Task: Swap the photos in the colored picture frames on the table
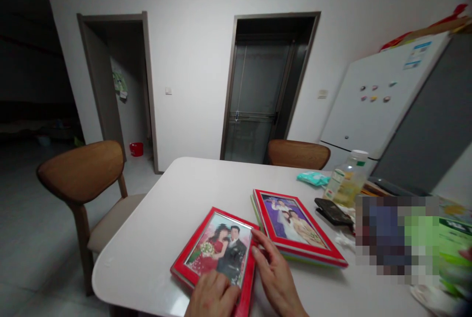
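Observation:
A red picture frame (190,251) lies on the white table in front of me, holding a photo of a couple, one in red with a bouquet, one in a dark suit. My left hand (215,293) rests on the lower part of its photo, fingers curled under; whatever they hold, if anything, is hidden. Along the frame's right edge, my right hand (275,270) grips the side, with thumb and fingertips on the red border. Just beyond it, a second red picture frame (263,214) with a wedding photo sits on top of something green-edged, perhaps another frame.
On the table (147,238) to the right are a black phone-like object (334,212), a plastic bottle of yellowish liquid (344,182), a teal packet (313,178) and a blurred-out patch. Wooden chairs (84,169) stand left and behind; a white fridge (376,91) is at right.

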### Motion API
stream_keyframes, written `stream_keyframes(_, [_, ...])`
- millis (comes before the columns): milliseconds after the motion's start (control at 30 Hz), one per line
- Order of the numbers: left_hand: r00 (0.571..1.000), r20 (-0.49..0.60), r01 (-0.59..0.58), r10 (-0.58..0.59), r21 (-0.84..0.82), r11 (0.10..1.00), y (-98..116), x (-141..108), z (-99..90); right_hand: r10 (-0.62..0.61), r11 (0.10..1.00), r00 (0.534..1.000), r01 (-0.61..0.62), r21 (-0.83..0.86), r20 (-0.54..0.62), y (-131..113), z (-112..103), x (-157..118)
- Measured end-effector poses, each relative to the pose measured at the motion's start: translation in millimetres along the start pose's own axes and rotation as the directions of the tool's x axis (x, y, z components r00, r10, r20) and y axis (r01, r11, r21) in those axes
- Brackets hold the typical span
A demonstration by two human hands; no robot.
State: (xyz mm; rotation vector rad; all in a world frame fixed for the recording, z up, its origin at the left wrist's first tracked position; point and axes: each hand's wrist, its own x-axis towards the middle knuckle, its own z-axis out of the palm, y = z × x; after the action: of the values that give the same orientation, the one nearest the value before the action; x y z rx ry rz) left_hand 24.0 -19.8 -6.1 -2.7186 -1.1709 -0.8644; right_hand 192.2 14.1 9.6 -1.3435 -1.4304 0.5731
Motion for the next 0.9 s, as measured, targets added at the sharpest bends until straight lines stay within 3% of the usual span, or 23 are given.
stream_keyframes(67, [0.993, -0.087, 0.064, -0.077, -0.146, 0.987, -1.8, 7.6, -24.9, -0.029, 0.999, 0.998, 0.031, 0.025, -0.056, -6.9, 0.0, 4.4])
stream_keyframes(133, [0.959, -0.178, 0.164, -0.222, -0.29, 0.943, -7.0, 15.4, -50.2, -0.083, 0.996, 0.995, 0.084, 0.018, -0.049, -13.2, 7.0, 8.3])
stream_keyframes(267, [0.8, -0.266, 0.358, -0.538, -0.508, 0.783, -26.8, 21.9, -83.5, -0.173, 0.984, 0.975, 0.179, -0.027, 0.142, -21.2, 38.4, 13.0])
stream_keyframes(433, [0.61, -0.292, 0.42, -0.737, -0.669, 0.613, -48.4, 10.1, -92.1, -0.26, 0.956, 0.926, 0.287, -0.063, 0.274, -26.8, 72.1, 18.8])
stream_keyframes(500, [0.569, -0.226, 0.428, -0.791, -0.739, 0.52, -52.2, 2.3, -86.2, -0.257, 0.952, 0.913, 0.295, -0.078, 0.317, -27.5, 77.3, 20.9])
stream_keyframes(600, [0.577, -0.101, 0.452, -0.81, -0.787, 0.42, -57.2, -13.1, -67.6, -0.224, 0.945, 0.895, 0.297, -0.14, 0.386, -25.4, 77.8, 21.0])
stream_keyframes(667, [0.594, -0.078, 0.495, -0.8, -0.749, 0.441, -61.5, -25.5, -52.6, -0.197, 0.929, 0.882, 0.307, -0.205, 0.428, -22.9, 75.2, 18.6])
stream_keyframes(767, [0.633, -0.116, 0.594, -0.766, -0.562, 0.576, -68.2, -43.7, -33.9, -0.161, 0.896, 0.856, 0.335, -0.29, 0.491, -20.5, 70.6, 13.8])
stream_keyframes(900, [0.767, -0.17, 0.589, -0.618, -0.195, 0.784, -74.3, -61.5, -18.1, -0.141, 0.862, 0.828, 0.372, -0.344, 0.542, -21.7, 66.2, 11.1])
